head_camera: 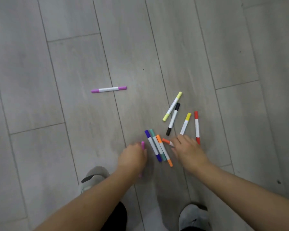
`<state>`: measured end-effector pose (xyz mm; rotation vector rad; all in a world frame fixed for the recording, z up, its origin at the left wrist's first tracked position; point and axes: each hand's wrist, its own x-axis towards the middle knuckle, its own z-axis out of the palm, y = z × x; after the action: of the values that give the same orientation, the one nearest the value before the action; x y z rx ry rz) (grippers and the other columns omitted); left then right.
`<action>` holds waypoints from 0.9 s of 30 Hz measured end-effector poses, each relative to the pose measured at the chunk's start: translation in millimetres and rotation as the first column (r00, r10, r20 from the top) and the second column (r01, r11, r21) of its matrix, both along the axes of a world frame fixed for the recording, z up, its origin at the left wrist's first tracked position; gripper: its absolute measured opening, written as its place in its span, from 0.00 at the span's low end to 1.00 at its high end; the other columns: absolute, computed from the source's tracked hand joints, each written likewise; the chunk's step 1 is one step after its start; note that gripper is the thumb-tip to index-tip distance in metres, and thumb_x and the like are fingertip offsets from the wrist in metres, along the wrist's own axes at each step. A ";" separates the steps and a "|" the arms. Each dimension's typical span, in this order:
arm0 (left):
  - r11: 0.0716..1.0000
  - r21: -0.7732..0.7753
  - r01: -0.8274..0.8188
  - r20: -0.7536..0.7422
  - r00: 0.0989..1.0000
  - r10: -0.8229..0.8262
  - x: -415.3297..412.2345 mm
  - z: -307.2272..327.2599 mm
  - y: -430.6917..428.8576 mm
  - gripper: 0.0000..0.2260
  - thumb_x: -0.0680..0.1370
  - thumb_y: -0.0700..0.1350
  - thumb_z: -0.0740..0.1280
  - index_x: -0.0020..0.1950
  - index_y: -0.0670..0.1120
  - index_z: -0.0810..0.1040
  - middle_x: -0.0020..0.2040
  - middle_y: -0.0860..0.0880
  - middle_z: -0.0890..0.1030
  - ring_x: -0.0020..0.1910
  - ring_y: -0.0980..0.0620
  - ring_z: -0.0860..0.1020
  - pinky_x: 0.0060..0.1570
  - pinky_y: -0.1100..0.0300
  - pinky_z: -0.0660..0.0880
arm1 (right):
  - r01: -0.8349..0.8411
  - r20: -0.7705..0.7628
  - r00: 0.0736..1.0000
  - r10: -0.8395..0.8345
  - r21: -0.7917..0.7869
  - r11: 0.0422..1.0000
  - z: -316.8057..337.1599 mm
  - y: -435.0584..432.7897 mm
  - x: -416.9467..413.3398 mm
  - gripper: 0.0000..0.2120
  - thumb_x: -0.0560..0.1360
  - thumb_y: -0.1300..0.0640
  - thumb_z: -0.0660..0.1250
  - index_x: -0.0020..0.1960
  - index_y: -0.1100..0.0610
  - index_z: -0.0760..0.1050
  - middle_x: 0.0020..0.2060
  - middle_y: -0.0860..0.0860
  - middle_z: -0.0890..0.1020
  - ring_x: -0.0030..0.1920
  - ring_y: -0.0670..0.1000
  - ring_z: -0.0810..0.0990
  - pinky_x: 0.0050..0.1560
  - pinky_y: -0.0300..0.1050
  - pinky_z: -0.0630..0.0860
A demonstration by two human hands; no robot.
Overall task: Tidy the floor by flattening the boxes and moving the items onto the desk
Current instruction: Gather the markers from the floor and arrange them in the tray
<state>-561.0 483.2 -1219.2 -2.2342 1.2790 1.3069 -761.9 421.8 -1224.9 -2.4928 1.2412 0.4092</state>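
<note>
— Where are the hands?
— Both bare arms reach down past the grey shoes [93,176]. The left hand [132,158] curls round a pink marker [142,145]. The right hand [188,150] is spread, fingers straight, over a red-orange marker [166,140].
— The other markers?
— On the floor [57,64], the blue marker [152,145], teal marker [157,144] and orange marker [163,150] lie side by side between the hands. Beyond are the black marker [173,119], yellow marker [185,123] and red marker [197,127]. Farthest, a magenta marker [108,89] lies alone.

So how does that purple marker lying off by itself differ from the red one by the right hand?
The purple marker lies crosswise, the red marker nearly up and down. The purple marker sits alone; the red marker lies beside the right hand. Both have white middles, coloured ends, and lie flat on the floor.
</note>
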 end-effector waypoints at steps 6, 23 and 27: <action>0.943 -0.279 0.181 0.104 0.982 -0.157 23.5 -6.1 -6.2 0.13 0.84 0.51 0.55 0.62 0.48 0.73 0.58 0.48 0.79 0.56 0.48 0.76 0.47 0.55 0.77 | -0.023 0.121 0.992 0.030 -0.057 0.998 -9.8 2.1 1.4 0.06 0.71 0.57 0.72 0.48 0.55 0.79 0.36 0.50 0.77 0.37 0.52 0.76 0.36 0.45 0.71; 0.777 -0.535 0.332 0.397 0.911 -0.115 147.3 -20.0 -120.2 0.12 0.79 0.41 0.66 0.61 0.38 0.75 0.56 0.38 0.72 0.49 0.35 0.75 0.40 0.42 0.77 | 0.380 0.182 0.913 -0.366 -0.048 0.924 -3.2 -85.9 15.9 0.04 0.74 0.57 0.65 0.44 0.57 0.71 0.41 0.54 0.73 0.34 0.61 0.75 0.30 0.50 0.70; 0.787 -0.559 0.260 0.355 0.933 -0.057 145.8 -12.6 -133.7 0.22 0.76 0.44 0.72 0.67 0.42 0.71 0.63 0.40 0.68 0.56 0.35 0.72 0.47 0.42 0.76 | 0.499 0.271 0.840 -0.471 -0.042 0.866 -3.3 -86.4 -8.6 0.08 0.73 0.57 0.67 0.52 0.55 0.74 0.43 0.53 0.74 0.38 0.61 0.77 0.34 0.51 0.74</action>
<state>-415.2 349.5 -1231.8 -2.5048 1.8877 0.4592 -770.5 335.4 -1228.2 -2.1083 1.7483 -0.1089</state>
